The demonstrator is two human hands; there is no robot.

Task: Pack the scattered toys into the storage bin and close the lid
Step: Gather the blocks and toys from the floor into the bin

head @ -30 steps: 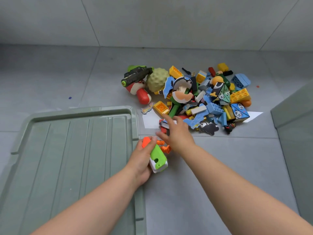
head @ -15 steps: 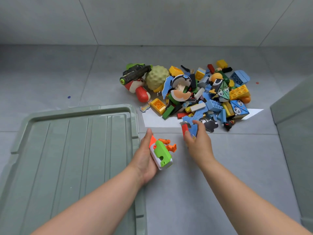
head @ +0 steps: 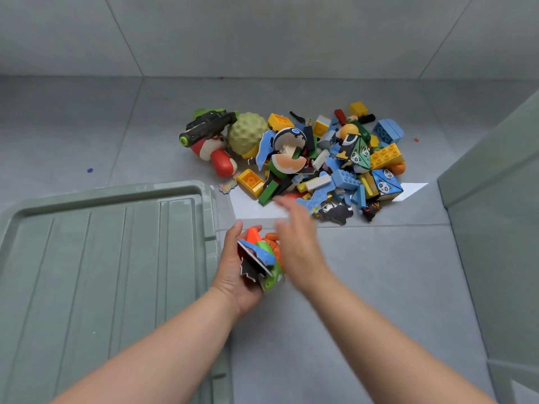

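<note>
A pile of scattered toys (head: 315,158) lies on the grey floor: bricks, flat puzzle shapes, a knobbly green ball (head: 246,132) and a black toy blaster (head: 207,126). My left hand (head: 236,272) is palm up beside the lid and holds a green-and-orange toy (head: 269,277) with flat blue and black puzzle pieces (head: 258,255) laid on top. My right hand (head: 297,237) is blurred just right of it, fingers straight, reaching toward the pile and holding nothing. The grey-green bin (head: 495,199) shows only as a wall at the right edge.
The bin's grey-green lid (head: 102,272) lies flat on the floor at the left, its corner touching my left wrist area. A white paper sheet (head: 250,208) lies under the pile's near edge. The tiled wall rises behind the toys.
My right hand carried red and blue pieces from the pile, set the flat pieces onto the toys in my left hand, and now moves back toward the pile with nothing in it.
</note>
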